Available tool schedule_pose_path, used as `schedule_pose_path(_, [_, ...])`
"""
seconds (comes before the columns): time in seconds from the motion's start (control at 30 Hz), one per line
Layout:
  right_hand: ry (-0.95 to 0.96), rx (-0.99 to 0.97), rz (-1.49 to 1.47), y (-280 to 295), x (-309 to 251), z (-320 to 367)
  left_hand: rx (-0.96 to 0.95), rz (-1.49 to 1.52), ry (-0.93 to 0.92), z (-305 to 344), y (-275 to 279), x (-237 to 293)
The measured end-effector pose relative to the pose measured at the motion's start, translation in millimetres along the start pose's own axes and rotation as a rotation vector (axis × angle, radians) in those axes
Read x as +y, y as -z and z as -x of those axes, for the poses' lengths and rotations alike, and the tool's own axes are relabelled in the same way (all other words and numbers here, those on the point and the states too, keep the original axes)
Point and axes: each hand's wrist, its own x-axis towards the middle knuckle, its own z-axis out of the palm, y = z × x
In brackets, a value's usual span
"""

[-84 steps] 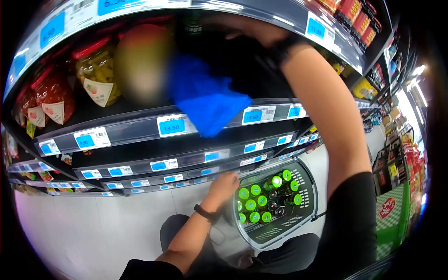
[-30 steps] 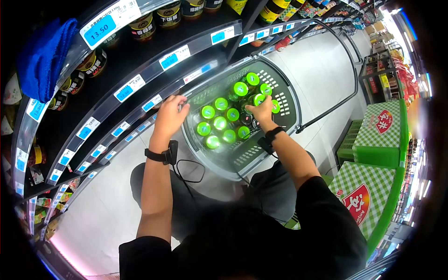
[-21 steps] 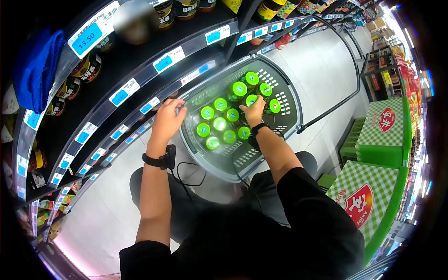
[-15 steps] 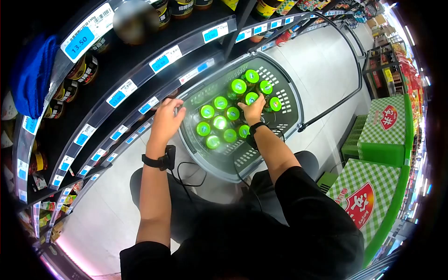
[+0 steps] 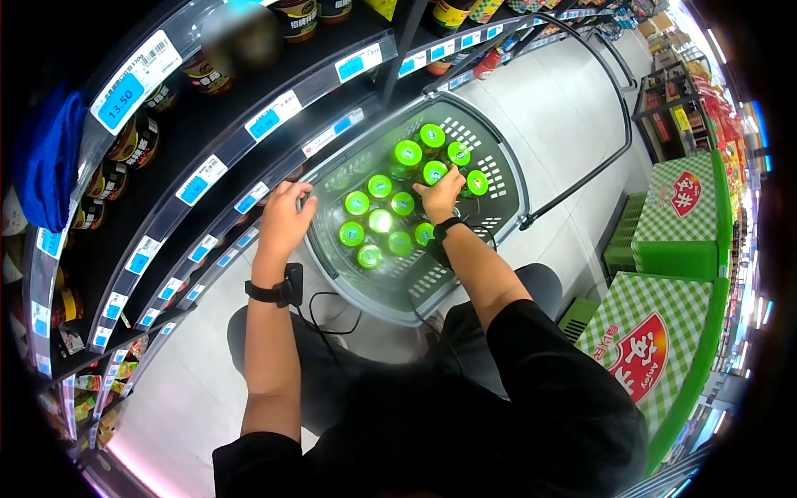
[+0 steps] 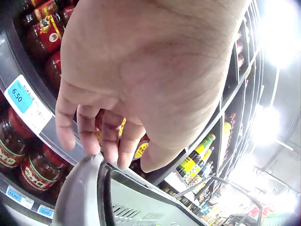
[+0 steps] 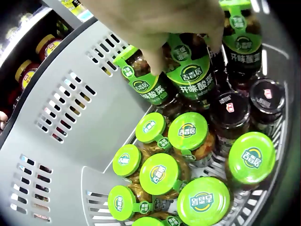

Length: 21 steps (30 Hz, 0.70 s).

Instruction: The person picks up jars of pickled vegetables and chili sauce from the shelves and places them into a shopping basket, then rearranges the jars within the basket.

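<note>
In the head view, my right hand (image 5: 442, 197) reaches down into the grey shopping basket (image 5: 383, 312). Its thumb and fingers grip a green-lidded jar of pickled vegetables (image 7: 190, 77), which stands among other jars in the right wrist view. Several green-lidded jars (image 7: 160, 173) and a few black-lidded jars (image 7: 229, 109) fill the space around it. My left hand (image 5: 286, 217) is at the basket's shelf-side edge, fingers loosely bent. Its fingertips are right at the grey rim (image 6: 80, 193) in the left wrist view, holding nothing.
Shelves with price tags (image 5: 202, 180) and sauce jars run along the left, close beside the basket. A blue cloth (image 5: 51, 162) hangs over a shelf edge. The basket's long handle (image 5: 581, 173) extends right over the floor. Green checked display boxes (image 5: 664, 332) stand at right.
Earlier my right arm reached into the upper shelf; it has since come down into the basket and grips a jar there. The left hand stays near the basket's edge. The view has swung down.
</note>
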Motion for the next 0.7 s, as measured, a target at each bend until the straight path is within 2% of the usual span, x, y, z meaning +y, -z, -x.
schedule_pose_path(0.17, [0.108,0.002,0.022,14,-4,4,0.03,0.009,-0.036,0,-2,-2])
schedule_pose_path(0.27, [0.289,0.05,0.028,33,-8,-4,0.019,0.048,-0.015,0,2,2])
schedule_pose_path(0.3, [0.301,0.097,-0.037,41,-16,-8,0.028,0.053,-0.03,0,3,4])
schedule_pose_path(0.33, [0.251,0.023,-0.187,52,-23,-16,0.025,0.05,-0.039,0,4,3])
schedule_pose_path(0.4, [0.141,-0.115,-0.485,92,-48,-34,0.012,0.046,-0.063,0,5,2])
schedule_pose_path(0.47, [0.297,-0.126,-0.773,143,-88,-47,0.01,0.019,-0.053,1,7,3])
schedule_pose_path(0.53, [0.31,-0.17,-0.949,209,-136,-51,0.03,0.032,-0.078,4,9,1])
schedule_pose_path(0.57, [0.325,-0.171,-1.0,240,-157,-52,0.028,0.044,-0.011,7,16,9])
schedule_pose_path(0.67, [0.363,-0.185,-1.101,323,-202,-54,0.135,-0.044,-0.123,16,31,14])
schedule_pose_path(0.7, [0.363,-0.203,-1.101,348,-216,-52,0.138,-0.079,-0.111,21,43,34])
